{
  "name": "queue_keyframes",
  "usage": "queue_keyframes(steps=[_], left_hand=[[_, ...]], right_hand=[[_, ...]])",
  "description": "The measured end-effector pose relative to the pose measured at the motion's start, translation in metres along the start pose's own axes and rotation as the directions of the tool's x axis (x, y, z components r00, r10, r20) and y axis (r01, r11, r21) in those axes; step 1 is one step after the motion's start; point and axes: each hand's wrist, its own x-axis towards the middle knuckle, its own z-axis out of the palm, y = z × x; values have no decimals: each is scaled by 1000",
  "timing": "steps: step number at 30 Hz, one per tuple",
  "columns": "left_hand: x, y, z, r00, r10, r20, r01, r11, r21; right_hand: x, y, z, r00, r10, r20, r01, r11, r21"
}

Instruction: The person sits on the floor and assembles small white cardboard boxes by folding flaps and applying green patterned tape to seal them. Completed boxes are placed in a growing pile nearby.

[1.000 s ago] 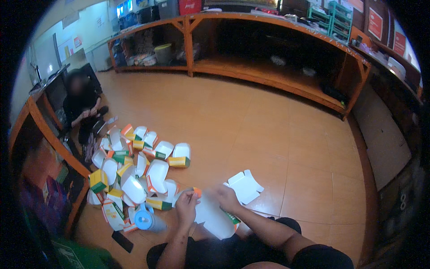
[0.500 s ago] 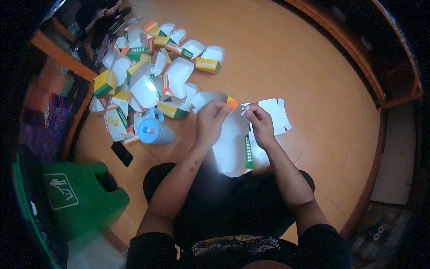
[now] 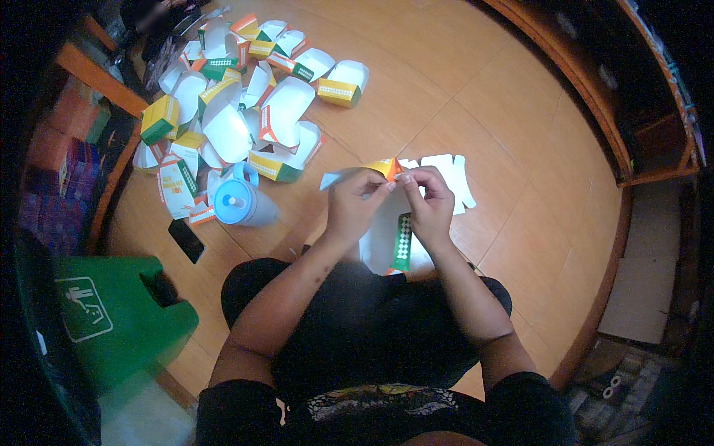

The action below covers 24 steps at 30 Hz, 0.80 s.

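A paper food carton (image 3: pixel 402 241) with a white inside and green, yellow and orange sides is held up over my lap. At its far orange and yellow corner, my left hand (image 3: pixel 352 207) pinches the card between thumb and fingers. Close beside it my right hand (image 3: pixel 430 199) is closed on the same corner, the fingertips of both hands almost meeting. The fingers hide the exact fold of the card. Behind my right hand, white flat carton blanks (image 3: pixel 449 178) lie on the floor.
Many folded cartons (image 3: pixel 288 111) are heaped on the tiled floor at the far left. Near them stand a light blue lidded tumbler (image 3: pixel 245 202) and a black phone (image 3: pixel 186 241). A green bin (image 3: pixel 126 316) is at my left, a wooden furniture edge (image 3: pixel 569 82) at far right.
My hands have come together at the carton's corner, and the carton has tilted so its yellow side shows and less of its white inside. The whole view has shifted slightly.
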Motion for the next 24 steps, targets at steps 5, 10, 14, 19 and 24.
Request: queue_keyframes(steps=[5, 10, 14, 19, 24], left_hand=[[1, -4, 2, 1000, 13, -18, -15, 995, -102], [0, 13, 3, 998, -62, -1, 59, 959, -279], [4, 4, -2, 996, -61, 61, 75, 960, -270], [5, 3, 2, 990, -36, 137, 83, 932, -352], [4, -3, -4, 981, -63, 182, 125, 928, -352]], right_hand=[[1, -2, -2, 998, -64, 13, 65, 997, -40], [2, -9, -7, 992, -42, 122, 59, 988, -140], [5, -6, -11, 980, -147, 137, 161, 982, -103], [1, -1, -17, 989, 34, 141, -46, 995, 84], [0, 3, -13, 982, -61, 181, 53, 997, 50]])
